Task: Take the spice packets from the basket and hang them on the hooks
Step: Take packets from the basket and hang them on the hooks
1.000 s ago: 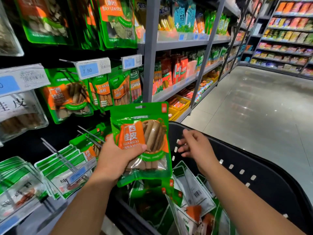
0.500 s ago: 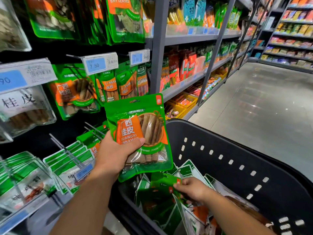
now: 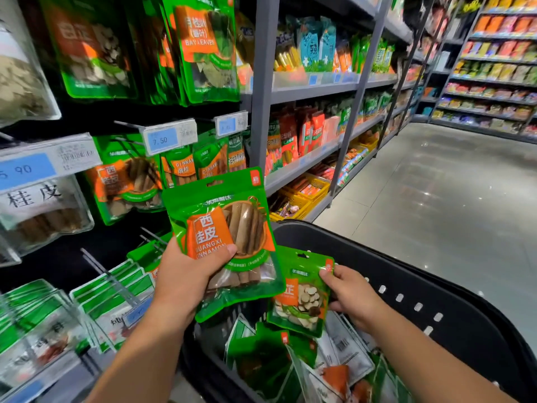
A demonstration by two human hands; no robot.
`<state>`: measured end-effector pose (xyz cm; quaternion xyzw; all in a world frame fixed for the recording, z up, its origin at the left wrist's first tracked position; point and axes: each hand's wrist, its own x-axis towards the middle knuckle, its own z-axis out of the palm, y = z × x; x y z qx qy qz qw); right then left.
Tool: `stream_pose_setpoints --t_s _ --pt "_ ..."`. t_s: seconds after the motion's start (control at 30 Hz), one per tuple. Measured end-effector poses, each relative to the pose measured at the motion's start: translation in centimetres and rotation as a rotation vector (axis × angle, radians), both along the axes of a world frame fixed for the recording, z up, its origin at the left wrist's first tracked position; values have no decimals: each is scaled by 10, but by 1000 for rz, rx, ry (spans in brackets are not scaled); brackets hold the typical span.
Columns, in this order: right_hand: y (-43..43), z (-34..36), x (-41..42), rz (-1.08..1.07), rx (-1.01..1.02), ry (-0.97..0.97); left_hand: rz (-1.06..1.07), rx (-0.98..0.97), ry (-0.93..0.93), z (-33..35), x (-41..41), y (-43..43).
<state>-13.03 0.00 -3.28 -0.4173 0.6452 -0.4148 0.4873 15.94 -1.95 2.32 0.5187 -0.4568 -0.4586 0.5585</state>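
My left hand (image 3: 189, 274) grips a green cinnamon packet (image 3: 232, 225) upright, thumb across its orange label, above the near-left rim of the black basket (image 3: 421, 286). My right hand (image 3: 351, 295) holds a smaller green packet of sliced root (image 3: 302, 298) by its right edge, lifted just over the basket. Several more spice packets (image 3: 290, 362) lie in the basket. Bare metal hooks (image 3: 151, 235) jut from the dark panel to the left, beside matching cinnamon packets (image 3: 128, 181) hanging under a 7.50 price tag (image 3: 167, 136).
Bay leaf packets (image 3: 203, 48) hang above. White and green packets (image 3: 113, 303) hang low left. Grey shelving (image 3: 313, 91) with snack goods runs down the right of the hook panel. A shiny floor aisle (image 3: 436, 199) lies beyond the basket.
My right hand dipped into the basket and has come up holding the sliced-root packet. My left hand has kept the cinnamon packet raised in about the same spot.
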Motion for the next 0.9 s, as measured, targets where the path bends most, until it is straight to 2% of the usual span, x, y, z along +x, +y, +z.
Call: stream_pose_setpoints --t_s 0.37,0.9 --pt "10 99 23 -15 -233 -106 27 -131 -116 51 43 25" --pt "-6 183 147 232 -461 -228 290 -243 -219 128 166 88"
